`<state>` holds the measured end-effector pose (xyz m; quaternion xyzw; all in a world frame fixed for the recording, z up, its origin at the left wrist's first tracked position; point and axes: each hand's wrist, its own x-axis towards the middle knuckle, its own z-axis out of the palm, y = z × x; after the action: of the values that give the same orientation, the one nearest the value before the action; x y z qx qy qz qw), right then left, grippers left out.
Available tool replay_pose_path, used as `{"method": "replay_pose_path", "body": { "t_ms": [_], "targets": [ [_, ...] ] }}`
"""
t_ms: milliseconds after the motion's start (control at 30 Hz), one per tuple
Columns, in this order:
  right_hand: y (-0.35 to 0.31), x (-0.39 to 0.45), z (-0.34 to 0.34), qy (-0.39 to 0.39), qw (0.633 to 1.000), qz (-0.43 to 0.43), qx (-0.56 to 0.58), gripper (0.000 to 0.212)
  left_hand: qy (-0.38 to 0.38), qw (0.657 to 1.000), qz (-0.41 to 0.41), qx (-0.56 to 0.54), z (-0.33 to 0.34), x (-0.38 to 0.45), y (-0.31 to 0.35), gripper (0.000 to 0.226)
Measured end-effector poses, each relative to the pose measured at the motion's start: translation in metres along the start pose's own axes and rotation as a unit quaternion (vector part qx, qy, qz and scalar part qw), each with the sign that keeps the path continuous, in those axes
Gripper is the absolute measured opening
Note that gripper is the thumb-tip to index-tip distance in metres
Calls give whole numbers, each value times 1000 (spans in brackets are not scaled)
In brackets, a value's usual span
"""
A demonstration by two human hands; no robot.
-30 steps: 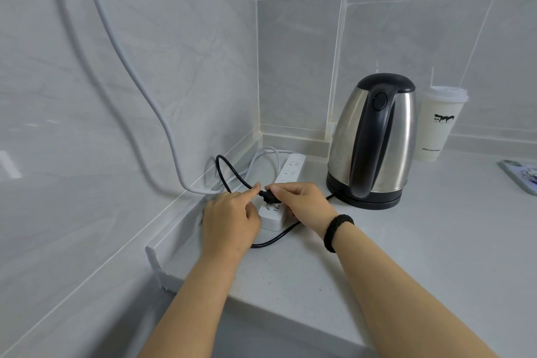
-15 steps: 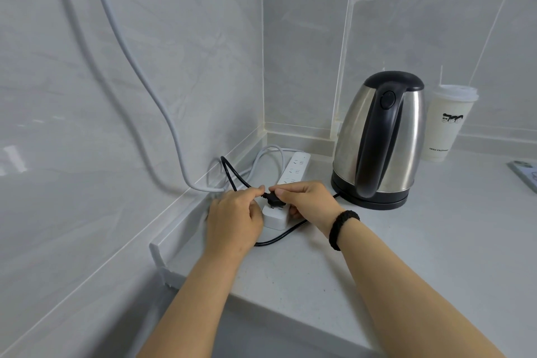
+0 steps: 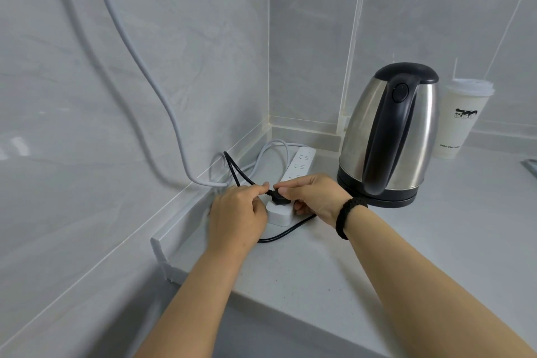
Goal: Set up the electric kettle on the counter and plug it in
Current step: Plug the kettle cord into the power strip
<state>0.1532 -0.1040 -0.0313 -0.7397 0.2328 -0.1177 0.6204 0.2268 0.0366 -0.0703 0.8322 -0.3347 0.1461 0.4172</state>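
So, there is one kettle (image 3: 389, 136) here, steel with a black handle and lid, standing upright on its black base on the grey counter (image 3: 406, 256), toward the back near the tiled corner. One white power strip (image 3: 286, 183) lies to its left, running toward the corner, and one black plug (image 3: 276, 197) sits at the strip's near end, right on top of it (whether the pins are fully in, I cannot tell). One black cord (image 3: 286, 232) loops out from under the hands; one thicker white cable (image 3: 162, 96) climbs the left wall. One white paper cup (image 3: 462, 119) with a lid stands just beside the kettle, on its right.

Two hands are at the plug. The left hand (image 3: 236, 218) pinches the cord just behind the plug; the right hand (image 3: 313, 196), a dark band on its wrist, pinches the plug itself.

Compared with a second ago, the plug has come lower onto the strip and the left forefinger, then stretched out, is now curled in.
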Motion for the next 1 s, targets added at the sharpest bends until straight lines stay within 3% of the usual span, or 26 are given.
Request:
{"method": "replay_pose_path", "body": {
  "t_ms": [500,767,1000],
  "targets": [
    [2,-9,10,36,999,-30,-10,16,-14,1000,-5,25,-4,-4,6,39],
    [29,-23,18,90,986,-139,-36,25,-6,983,97,155,-7,-13,14,43],
    [34,-36,14,141,963,-185,-136,32,17,983,129,130,-3,-20,19,48]
  ]
}}
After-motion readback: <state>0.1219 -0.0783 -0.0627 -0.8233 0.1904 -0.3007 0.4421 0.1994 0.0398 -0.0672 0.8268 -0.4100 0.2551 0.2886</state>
